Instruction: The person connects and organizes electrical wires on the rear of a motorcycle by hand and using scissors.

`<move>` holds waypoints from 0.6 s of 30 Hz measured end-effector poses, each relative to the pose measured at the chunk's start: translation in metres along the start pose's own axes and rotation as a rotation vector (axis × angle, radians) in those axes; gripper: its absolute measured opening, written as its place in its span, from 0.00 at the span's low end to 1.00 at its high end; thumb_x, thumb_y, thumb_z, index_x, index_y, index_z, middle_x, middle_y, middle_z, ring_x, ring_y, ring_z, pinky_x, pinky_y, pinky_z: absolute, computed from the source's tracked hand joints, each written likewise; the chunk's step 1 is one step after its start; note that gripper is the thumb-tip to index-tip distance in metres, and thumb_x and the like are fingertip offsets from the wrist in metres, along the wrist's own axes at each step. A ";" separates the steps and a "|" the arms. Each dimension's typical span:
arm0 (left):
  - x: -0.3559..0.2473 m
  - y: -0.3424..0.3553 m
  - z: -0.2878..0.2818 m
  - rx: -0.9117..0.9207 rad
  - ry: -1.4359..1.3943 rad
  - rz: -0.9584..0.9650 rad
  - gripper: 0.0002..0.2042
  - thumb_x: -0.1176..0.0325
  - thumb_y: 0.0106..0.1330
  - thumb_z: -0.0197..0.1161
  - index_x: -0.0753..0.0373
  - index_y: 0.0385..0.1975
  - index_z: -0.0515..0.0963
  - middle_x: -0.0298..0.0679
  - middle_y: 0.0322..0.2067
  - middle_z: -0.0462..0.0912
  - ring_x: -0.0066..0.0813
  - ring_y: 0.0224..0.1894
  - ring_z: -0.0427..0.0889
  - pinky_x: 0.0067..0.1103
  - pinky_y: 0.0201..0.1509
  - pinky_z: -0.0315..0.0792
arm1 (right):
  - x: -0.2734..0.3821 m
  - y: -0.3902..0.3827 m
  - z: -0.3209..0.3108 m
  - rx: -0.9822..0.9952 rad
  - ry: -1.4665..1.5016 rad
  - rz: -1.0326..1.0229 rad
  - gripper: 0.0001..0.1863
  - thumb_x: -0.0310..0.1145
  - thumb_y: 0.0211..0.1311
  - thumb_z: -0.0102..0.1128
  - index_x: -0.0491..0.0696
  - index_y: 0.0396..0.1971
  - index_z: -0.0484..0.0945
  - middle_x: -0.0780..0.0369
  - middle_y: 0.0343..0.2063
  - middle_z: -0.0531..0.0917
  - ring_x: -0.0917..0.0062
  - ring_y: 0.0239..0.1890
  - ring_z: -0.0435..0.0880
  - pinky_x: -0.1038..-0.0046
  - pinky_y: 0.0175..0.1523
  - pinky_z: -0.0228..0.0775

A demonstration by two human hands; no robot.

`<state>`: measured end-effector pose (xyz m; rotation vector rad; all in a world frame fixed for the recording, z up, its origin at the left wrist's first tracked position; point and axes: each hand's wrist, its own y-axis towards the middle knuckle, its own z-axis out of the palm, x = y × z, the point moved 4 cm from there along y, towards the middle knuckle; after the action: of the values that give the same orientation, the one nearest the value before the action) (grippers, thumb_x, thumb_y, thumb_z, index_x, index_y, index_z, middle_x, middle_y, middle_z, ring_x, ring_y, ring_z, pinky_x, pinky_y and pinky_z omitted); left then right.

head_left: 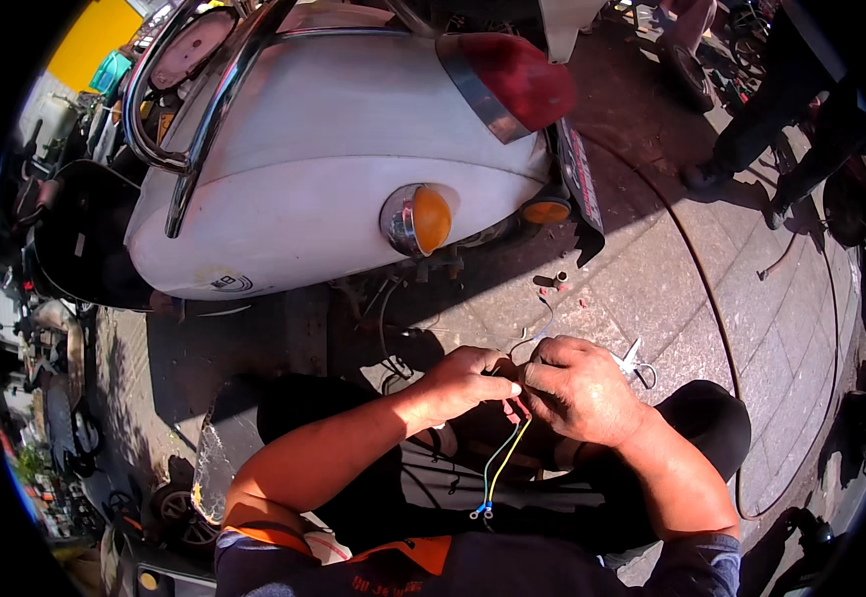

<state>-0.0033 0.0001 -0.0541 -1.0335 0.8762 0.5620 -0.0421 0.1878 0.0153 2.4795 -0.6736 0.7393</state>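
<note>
White scooter rear (333, 149), amber indicator (431, 219); left hand (463, 383) pinching thin wires (505, 458) at fingertips; wires hang yellow, green, red between both hands; right hand (580, 388) closed on wires and small scissors (635, 360); paved ground (751, 308).

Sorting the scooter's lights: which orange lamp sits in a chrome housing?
The larger orange lamp on the white side panel; the smaller one lacks chrome.

Sunlit pavement outside a repair spot

Grey paving slabs (751, 298) lie in hard sun with deep shadows. A white scooter (333, 179) with an orange indicator (431, 219) and red tail light (517, 80) stands close; another person's legs (771, 109) wait beyond.
</note>
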 end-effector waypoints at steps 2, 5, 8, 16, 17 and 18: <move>-0.015 -0.003 0.006 -0.009 0.030 -0.015 0.11 0.69 0.69 0.64 0.71 0.43 0.83 0.42 0.39 0.88 0.31 0.40 0.89 0.27 0.52 0.79 | 0.002 0.006 0.000 -0.006 0.004 -0.002 0.13 0.32 0.51 0.74 0.50 0.37 0.82 0.59 0.33 0.80 0.58 0.38 0.84 0.57 0.42 0.79; 0.001 0.002 -0.001 -0.024 -0.017 0.033 0.10 0.68 0.71 0.63 0.70 0.42 0.83 0.43 0.39 0.89 0.30 0.41 0.89 0.23 0.51 0.77 | -0.003 0.000 -0.002 -0.031 -0.030 0.004 0.13 0.36 0.54 0.74 0.50 0.37 0.82 0.58 0.36 0.82 0.57 0.40 0.84 0.56 0.41 0.78; -0.003 0.000 -0.002 -0.024 -0.054 0.017 0.09 0.71 0.67 0.62 0.70 0.41 0.83 0.41 0.38 0.89 0.29 0.42 0.88 0.22 0.49 0.76 | -0.004 0.002 -0.006 -0.005 -0.033 -0.057 0.16 0.34 0.57 0.71 0.50 0.45 0.82 0.57 0.40 0.82 0.56 0.44 0.83 0.56 0.46 0.77; -0.005 0.000 -0.007 -0.076 0.080 0.043 0.11 0.67 0.63 0.68 0.67 0.39 0.87 0.33 0.35 0.87 0.19 0.40 0.80 0.20 0.48 0.71 | 0.000 -0.005 -0.002 -0.083 0.049 -0.078 0.14 0.30 0.56 0.71 0.48 0.43 0.80 0.56 0.43 0.81 0.55 0.49 0.81 0.57 0.54 0.75; -0.009 -0.004 -0.007 -0.087 0.077 0.061 0.11 0.67 0.63 0.69 0.67 0.39 0.87 0.32 0.35 0.86 0.19 0.40 0.80 0.20 0.48 0.70 | 0.001 -0.005 0.002 -0.079 0.060 -0.049 0.14 0.29 0.55 0.71 0.48 0.41 0.80 0.57 0.44 0.81 0.55 0.50 0.80 0.58 0.55 0.75; -0.013 -0.009 -0.005 -0.098 0.074 0.079 0.11 0.66 0.64 0.69 0.66 0.40 0.87 0.31 0.35 0.86 0.18 0.39 0.79 0.19 0.47 0.70 | 0.000 -0.003 0.003 -0.091 0.205 -0.029 0.12 0.27 0.54 0.70 0.47 0.39 0.79 0.57 0.42 0.81 0.55 0.49 0.80 0.59 0.54 0.75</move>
<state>-0.0057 -0.0084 -0.0404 -1.1179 0.9654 0.6424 -0.0396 0.1885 0.0122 2.2876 -0.5804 0.9162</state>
